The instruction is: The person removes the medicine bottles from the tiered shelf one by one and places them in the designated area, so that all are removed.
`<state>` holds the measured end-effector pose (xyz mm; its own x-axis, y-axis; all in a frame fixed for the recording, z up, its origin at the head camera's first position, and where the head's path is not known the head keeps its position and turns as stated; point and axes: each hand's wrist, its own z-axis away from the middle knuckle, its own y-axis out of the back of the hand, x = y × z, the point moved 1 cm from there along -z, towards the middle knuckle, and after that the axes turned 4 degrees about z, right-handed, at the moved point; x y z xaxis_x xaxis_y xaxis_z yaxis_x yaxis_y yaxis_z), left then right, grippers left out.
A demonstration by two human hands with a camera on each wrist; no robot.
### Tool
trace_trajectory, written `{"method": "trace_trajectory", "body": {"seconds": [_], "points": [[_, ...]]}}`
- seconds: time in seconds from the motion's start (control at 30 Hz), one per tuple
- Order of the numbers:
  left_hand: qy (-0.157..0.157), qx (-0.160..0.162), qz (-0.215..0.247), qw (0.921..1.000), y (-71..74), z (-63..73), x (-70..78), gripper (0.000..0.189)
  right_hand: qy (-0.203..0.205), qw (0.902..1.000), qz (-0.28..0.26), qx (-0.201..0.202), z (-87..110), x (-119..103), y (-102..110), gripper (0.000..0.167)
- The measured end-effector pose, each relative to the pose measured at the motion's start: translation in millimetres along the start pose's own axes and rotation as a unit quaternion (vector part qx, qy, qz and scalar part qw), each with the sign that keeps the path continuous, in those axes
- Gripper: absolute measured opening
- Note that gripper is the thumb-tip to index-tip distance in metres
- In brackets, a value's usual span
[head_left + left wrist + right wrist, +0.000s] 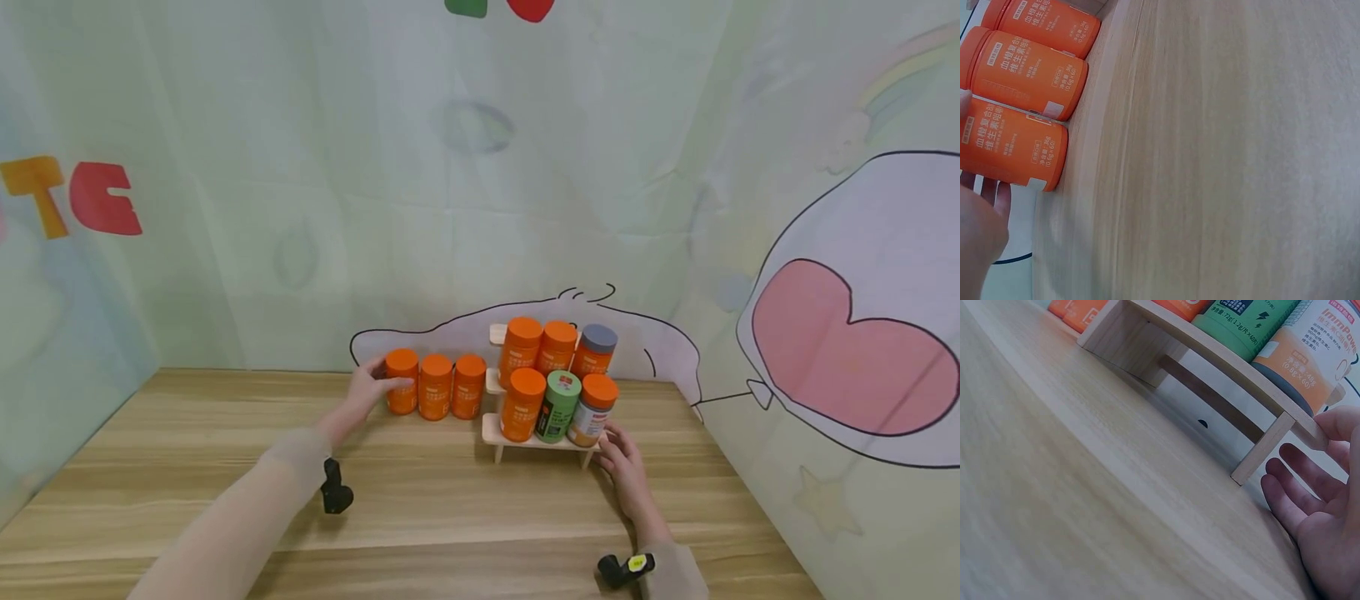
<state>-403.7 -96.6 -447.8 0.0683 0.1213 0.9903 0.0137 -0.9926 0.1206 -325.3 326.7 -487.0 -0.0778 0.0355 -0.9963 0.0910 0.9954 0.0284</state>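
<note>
We see plain, pale beige sleeves (232, 512), each with small black device (337, 495); right device (615, 572) bears yellow label (637, 563).

The pale wooden rack (492, 430) was stood upright, its right end gripped. Along its front board an orange jar (522, 406), a green jar (557, 408) and a white-and-orange jar (591, 417) were lined up, three more behind. Left of the rack, three lidded orange jars (435, 388) were ranged upright, the outermost held.

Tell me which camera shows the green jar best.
The head view: the green jar shows there top to bottom. The right wrist view catches only its lower part; the left wrist view doesn't show it.
</note>
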Motion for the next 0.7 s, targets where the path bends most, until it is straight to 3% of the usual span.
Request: {"method": "trace_trajectory", "body": {"seconds": [0.47,0.7], "points": [[0.022,-0.022,-0.001,0.9995,2.1,-0.9,0.2,0.078,0.004,0.9999,-0.010,0.000,-0.6,1.6,0.3,0.032],[0.014,-0.033,-0.011,0.9993,1.1,2.4,2.6,0.083,0.005,1.0000,-0.008,-0.003,0.9,-0.2,-1.2,0.034]]}}
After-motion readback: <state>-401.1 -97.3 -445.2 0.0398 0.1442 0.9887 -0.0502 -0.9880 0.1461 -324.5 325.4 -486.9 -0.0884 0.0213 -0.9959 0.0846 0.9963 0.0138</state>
